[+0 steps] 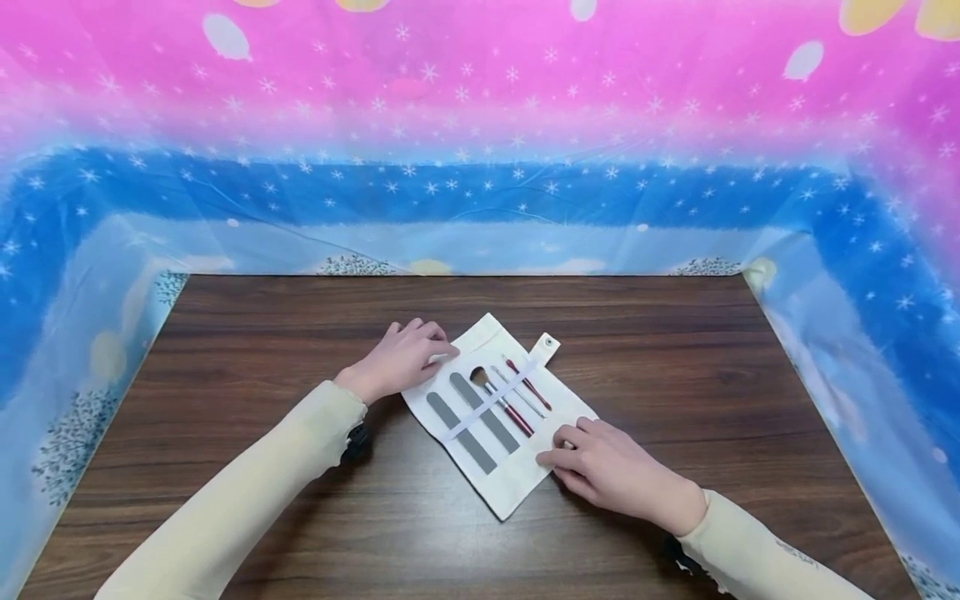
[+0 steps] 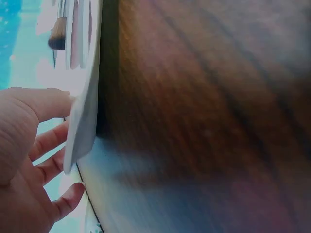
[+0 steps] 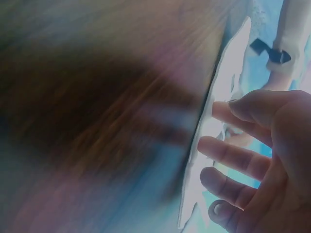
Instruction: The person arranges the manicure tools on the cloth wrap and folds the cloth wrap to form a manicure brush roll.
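Note:
A cream cloth tool roll (image 1: 517, 492) lies unfolded on the table, turned at an angle, with a snap tab (image 1: 550, 343) at its upper right. Under its elastic band (image 1: 491, 402) sit two grey nail files (image 1: 461, 433), a brush (image 1: 512, 410) with a dark red handle, a thin pale tool (image 1: 519, 392) and a thin red-handled tool (image 1: 528, 383). My left hand (image 1: 405, 357) rests at the roll's left edge, its thumb touching the cloth. At the right corner, my right hand (image 1: 607, 460) touches the cloth with loosely bent fingers (image 3: 233, 155).
The dark wood-grain table (image 1: 262, 333) spreads around the roll. A pink and blue patterned curtain (image 1: 480, 192) hangs behind it and along both sides. Each wrist has a dark strap-like device, partly hidden by the sleeves (image 1: 255, 475).

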Demonstrator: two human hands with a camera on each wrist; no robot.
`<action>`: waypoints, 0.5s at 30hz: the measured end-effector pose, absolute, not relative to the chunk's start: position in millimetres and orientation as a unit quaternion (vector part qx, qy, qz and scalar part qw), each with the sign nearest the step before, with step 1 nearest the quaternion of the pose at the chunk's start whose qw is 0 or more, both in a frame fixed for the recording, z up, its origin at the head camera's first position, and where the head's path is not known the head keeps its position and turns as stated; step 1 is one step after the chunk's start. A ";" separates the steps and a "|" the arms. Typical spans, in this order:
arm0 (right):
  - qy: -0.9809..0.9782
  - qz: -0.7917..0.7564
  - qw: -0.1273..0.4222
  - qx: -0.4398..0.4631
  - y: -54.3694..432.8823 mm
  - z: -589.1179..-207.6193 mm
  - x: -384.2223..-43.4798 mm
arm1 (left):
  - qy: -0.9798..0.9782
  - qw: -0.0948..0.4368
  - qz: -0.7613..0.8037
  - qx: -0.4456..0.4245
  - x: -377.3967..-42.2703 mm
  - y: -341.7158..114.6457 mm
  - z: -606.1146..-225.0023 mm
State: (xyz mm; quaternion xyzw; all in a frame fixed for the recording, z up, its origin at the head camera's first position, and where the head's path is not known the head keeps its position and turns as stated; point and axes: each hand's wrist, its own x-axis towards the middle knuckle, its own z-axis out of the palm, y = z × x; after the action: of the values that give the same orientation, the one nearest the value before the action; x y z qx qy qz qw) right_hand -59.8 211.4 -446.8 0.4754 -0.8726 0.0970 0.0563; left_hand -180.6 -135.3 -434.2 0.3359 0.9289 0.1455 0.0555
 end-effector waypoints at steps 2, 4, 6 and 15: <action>-0.878 0.093 0.059 0.466 216.5 -446.2 -61.2 | 0.930 0.055 0.148 0.332 -177.1 -137.9 -434.5; -0.885 0.087 0.056 0.454 221.3 -445.5 -63.2 | 0.931 0.058 0.153 0.325 -173.4 -140.9 -434.8; -0.893 0.084 0.050 0.440 225.8 -445.0 -65.8 | 0.932 0.062 0.160 0.320 -169.4 -144.0 -434.9; -0.911 0.092 0.034 0.400 238.7 -445.5 -83.9 | 0.931 0.054 0.173 0.316 -152.1 -153.6 -437.1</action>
State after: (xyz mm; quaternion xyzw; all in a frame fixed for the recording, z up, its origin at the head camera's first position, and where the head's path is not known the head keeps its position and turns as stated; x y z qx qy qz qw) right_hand -83.9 238.7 -445.5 0.3996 -0.9114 0.0923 0.0342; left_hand -152.1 -153.6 -437.1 0.3158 0.9314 0.1728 0.0542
